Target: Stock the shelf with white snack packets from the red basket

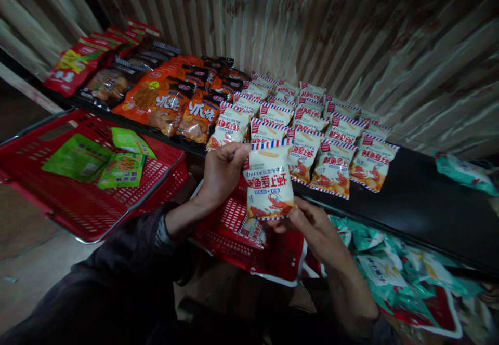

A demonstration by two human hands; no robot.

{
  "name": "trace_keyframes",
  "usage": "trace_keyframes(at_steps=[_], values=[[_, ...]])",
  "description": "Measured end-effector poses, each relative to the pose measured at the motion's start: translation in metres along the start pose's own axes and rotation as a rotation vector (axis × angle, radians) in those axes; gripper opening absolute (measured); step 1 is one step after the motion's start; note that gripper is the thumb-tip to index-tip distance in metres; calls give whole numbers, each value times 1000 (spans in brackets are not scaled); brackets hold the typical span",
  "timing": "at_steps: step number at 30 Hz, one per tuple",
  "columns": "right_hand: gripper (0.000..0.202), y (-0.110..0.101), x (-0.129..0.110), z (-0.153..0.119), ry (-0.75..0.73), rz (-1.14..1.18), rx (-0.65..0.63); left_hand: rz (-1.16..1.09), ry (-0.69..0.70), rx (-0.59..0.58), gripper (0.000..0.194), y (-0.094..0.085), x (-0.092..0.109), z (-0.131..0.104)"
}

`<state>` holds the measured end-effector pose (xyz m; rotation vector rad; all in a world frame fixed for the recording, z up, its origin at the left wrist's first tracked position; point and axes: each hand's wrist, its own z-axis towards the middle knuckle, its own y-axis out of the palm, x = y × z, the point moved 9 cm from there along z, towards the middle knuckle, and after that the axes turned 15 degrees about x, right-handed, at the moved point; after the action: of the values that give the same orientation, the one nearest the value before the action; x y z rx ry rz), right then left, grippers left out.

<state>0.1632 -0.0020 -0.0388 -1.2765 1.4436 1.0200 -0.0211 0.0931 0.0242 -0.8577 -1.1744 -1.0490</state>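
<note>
A white and orange snack bag (pixel 268 181) with red lettering and a striped top edge is held upright between both hands. My left hand (pixel 224 171) pinches its upper left corner, thumb in front. My right hand (pixel 312 225) grips the lower right corner, with some fingers behind the bag. Just beyond it, rows of matching snack bags (pixel 333 166) stand on the black shelf (pixel 436 204). Below the held bag is a red basket (pixel 222 220), where another matching bag (pixel 253 229) lies partly hidden.
Orange snack packets (pixel 167 103) and red packets (pixel 80 64) fill the shelf's left part. A red basket (pixel 83 210) at left holds green packets (pixel 80 158). Teal bags (pixel 385 267) are heaped in a basket at lower right; another teal bag (pixel 463 173) lies on the shelf. Pleated curtain (pixel 273 23) hangs behind.
</note>
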Motion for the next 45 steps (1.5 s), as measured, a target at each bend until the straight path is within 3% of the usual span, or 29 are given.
trace_keyframes(at_steps=[4, 9, 12, 16, 21, 27, 30, 35, 45], values=[[31, 5, 7, 1, 38, 101, 113, 13, 2, 81, 28, -8, -7, 12], [26, -1, 13, 4, 21, 189, 267, 10, -21, 105, 29, -9, -13, 13], [23, -18, 12, 3, -51, 136, 384, -57, -52, 80, 28, -6, -12, 9], [16, -36, 10, 0, -118, 89, 478, -139, -180, -53, 25, 4, -15, 9], [14, -34, 13, 1, -85, 114, 476, -162, -342, -216, 27, 16, -21, 11], [24, -27, 4, 3, -62, 361, 507, -244, -409, -267, 25, 24, -27, -1], [24, -21, 0, 4, -47, 398, 464, -243, -428, -232, 24, 24, -33, -4], [32, 6, 11, 3, 96, 345, 278, -240, -442, -134, 19, 21, -41, -1], [30, 4, 12, 3, 19, 277, 282, -235, -379, -87, 19, 15, -35, 1]])
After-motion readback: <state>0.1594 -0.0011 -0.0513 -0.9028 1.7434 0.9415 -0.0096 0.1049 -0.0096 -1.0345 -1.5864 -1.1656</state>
